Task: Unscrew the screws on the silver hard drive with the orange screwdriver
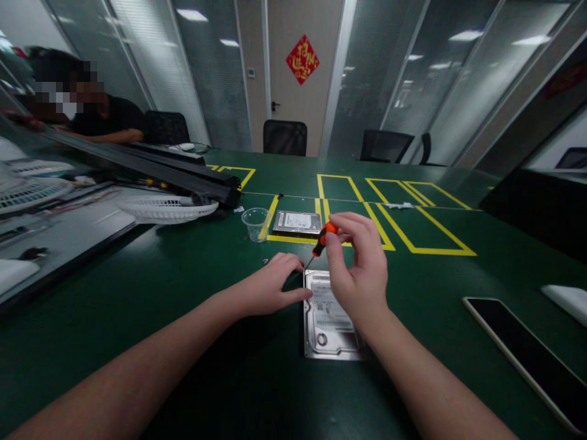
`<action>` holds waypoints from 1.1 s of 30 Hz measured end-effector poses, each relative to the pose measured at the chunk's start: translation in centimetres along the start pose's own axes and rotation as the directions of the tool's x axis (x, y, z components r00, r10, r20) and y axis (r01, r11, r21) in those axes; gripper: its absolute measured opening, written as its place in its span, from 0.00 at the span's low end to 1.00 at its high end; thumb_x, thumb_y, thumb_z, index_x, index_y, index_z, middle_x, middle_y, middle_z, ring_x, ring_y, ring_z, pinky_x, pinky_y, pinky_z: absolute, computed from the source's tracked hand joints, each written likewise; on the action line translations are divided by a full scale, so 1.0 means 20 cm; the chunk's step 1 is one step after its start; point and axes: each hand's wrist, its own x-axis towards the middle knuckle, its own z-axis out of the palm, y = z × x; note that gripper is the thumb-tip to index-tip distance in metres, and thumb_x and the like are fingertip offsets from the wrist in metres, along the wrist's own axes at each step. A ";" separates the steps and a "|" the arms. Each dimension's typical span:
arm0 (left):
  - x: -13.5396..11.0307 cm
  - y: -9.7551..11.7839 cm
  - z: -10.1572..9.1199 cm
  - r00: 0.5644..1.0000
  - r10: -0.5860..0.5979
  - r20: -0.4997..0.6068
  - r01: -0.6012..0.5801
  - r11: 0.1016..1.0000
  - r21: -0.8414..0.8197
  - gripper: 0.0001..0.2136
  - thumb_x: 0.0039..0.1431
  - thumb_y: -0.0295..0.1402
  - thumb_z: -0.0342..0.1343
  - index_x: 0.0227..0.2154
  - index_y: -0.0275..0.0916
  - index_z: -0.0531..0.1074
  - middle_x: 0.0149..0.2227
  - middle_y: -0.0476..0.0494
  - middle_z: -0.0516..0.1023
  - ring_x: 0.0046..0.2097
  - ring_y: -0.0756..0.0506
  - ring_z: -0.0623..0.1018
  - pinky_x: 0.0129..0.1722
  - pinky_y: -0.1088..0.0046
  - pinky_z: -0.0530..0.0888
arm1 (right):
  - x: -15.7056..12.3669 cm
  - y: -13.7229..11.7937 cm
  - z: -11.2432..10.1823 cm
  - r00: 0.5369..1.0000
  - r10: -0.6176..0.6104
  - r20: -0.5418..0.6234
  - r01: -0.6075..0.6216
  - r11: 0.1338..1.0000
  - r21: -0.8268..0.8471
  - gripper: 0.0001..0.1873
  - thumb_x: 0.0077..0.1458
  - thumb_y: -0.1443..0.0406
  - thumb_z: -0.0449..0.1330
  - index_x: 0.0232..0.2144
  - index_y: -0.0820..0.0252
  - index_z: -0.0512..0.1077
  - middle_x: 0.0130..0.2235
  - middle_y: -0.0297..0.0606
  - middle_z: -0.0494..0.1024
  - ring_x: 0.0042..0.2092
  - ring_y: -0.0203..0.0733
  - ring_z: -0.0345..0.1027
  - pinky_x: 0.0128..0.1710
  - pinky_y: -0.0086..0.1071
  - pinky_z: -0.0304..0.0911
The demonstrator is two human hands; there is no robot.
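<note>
While aloft, right fingers [355, 229] on screwdriver [321, 241]

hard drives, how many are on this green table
2. The nearer hard drive lies under the right hand, which holds a screwdriver to its corner. The farther hard drive lies beside a clear plastic cup.

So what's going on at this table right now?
A person works on a hard drive lying flat on the green table. Their right hand holds an orange-handled screwdriver, tip at the drive's far left corner; the left hand rests against its left edge. A second drive and a clear cup sit behind.
</note>
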 end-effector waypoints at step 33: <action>0.00 -0.01 0.01 1.000 -0.005 0.009 0.005 1.000 0.016 0.17 0.68 0.45 0.67 0.50 0.41 0.73 0.58 0.35 0.76 0.61 0.32 0.73 0.63 0.47 0.73 | -0.04 0.04 0.03 0.993 0.108 0.052 -0.115 0.977 0.180 0.15 0.70 0.66 0.65 0.57 0.49 0.75 0.51 0.40 0.82 0.52 0.47 0.82 0.54 0.48 0.79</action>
